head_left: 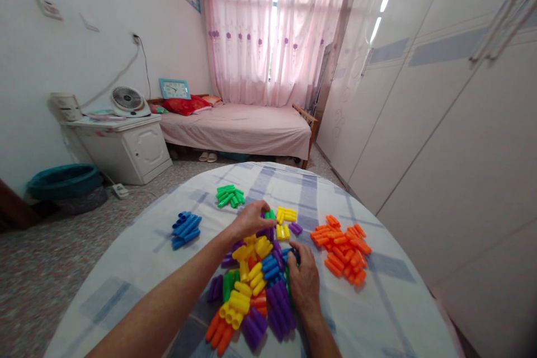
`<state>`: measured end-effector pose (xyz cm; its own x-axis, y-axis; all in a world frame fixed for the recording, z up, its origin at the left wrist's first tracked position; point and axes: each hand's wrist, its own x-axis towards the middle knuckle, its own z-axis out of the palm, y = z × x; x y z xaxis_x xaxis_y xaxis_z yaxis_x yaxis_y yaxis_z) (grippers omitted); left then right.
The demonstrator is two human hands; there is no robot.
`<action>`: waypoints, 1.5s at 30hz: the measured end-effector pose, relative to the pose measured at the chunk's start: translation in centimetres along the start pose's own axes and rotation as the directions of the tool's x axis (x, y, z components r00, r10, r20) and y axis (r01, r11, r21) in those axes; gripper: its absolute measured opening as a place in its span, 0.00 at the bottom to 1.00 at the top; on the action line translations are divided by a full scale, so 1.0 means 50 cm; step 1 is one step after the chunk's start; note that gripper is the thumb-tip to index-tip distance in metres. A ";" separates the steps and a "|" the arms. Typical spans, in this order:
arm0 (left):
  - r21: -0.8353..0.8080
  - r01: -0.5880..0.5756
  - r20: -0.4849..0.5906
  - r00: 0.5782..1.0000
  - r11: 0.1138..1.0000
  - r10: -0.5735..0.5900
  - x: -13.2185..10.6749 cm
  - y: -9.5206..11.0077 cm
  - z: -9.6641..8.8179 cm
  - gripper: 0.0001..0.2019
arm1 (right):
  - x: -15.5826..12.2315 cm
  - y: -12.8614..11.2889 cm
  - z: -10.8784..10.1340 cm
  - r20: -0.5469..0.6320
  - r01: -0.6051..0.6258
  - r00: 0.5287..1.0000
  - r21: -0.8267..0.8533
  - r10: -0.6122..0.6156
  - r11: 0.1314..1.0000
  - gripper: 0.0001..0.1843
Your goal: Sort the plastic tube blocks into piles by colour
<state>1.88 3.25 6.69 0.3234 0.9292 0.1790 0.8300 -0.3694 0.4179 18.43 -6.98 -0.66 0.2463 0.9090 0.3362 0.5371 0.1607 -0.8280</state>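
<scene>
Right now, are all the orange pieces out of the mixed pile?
No, some are in: orange pieces lie along the mixed pile's near edge.

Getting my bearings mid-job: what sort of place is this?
Most likely a bedroom in a home: a wooden-framed bed with a pale pink cover, a tall glossy white wardrobe and long pink curtains with purple flowers suggest it.

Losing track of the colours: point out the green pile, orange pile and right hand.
Green pile (pixel 230 196): head view, middle pieces.
Orange pile (pixel 344 247): head view, middle pieces.
Right hand (pixel 305 281): head view, back of hand.
</scene>
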 end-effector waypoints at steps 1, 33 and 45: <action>0.005 0.034 -0.062 0.998 0.999 -0.034 0.003 -0.021 -0.009 0.17 | 0.000 0.000 0.000 -0.001 0.000 1.000 -0.003 0.000 1.000 0.17; -0.432 0.032 -0.108 0.990 0.901 -0.087 -0.338 -0.020 -0.003 0.11 | 0.001 0.003 -0.008 0.039 0.055 0.998 -0.058 -0.052 0.997 0.19; -0.861 0.250 0.030 0.893 0.442 -0.448 -0.331 -0.046 -0.034 0.14 | 0.006 0.014 -0.007 0.052 0.057 0.997 -0.056 -0.054 0.997 0.20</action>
<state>-6.15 -11.33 4.27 -0.0695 0.9961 -0.0540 0.0563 0.0580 0.9967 19.15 -6.73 -0.98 0.1748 0.9179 0.3563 0.5947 0.1900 -0.7812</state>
